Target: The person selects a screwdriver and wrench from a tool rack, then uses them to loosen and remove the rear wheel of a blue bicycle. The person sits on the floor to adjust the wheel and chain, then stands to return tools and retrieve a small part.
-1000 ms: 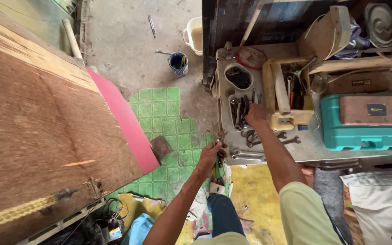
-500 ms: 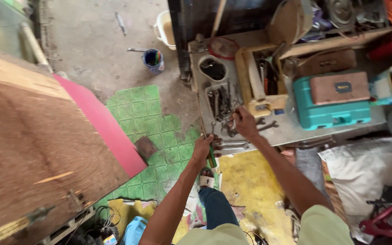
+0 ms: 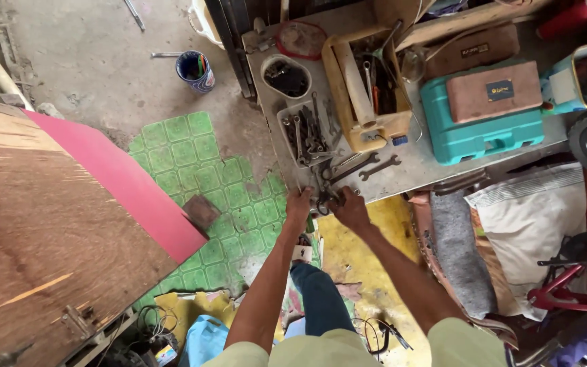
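Observation:
My left hand [image 3: 299, 204] and my right hand [image 3: 350, 208] are both stretched out to the near edge of a grey workbench [image 3: 419, 163]. Between them lies a cluster of dark metal tools [image 3: 324, 197]. My right hand's fingers close on one of these. My left hand's fingers curl at the bench edge beside the cluster; what they hold is hidden. Just beyond, a shallow tray of wrenches [image 3: 305, 132] and two loose spanners [image 3: 374, 166] lie on the bench.
On the bench stand a wooden toolbox [image 3: 365, 92], a teal case [image 3: 480, 132] with a brown case [image 3: 494, 92] on top, and an oval tin [image 3: 285, 76]. A plywood panel [image 3: 35, 238] with a red edge [image 3: 123, 183] rises at the left. On the floor are green tiles [image 3: 205, 170], a blue cup [image 3: 196, 70] and a white sack [image 3: 531, 217].
My right hand has drawn back from the wrench tray to the bench's near edge. My left hand has come up to the edge beside it. My view has shifted right.

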